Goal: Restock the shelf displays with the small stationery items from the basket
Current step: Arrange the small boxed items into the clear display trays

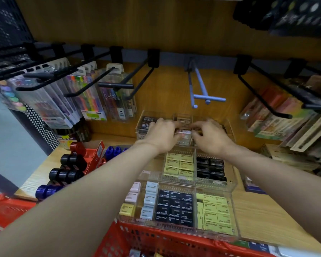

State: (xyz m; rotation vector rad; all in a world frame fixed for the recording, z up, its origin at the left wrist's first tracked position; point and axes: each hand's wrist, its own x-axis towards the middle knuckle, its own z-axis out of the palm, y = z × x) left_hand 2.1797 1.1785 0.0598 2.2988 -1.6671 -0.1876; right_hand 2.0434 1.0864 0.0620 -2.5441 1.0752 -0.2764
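Both hands reach into the far clear acrylic tiered display tray on the wooden shelf. The left hand and right hand have fingers curled around a small white-labelled eraser box between them, apparently pinching it, though motion blur hides the grip. Nearer tiers hold yellow and black erasers. The red plastic basket sits at the shelf's near edge
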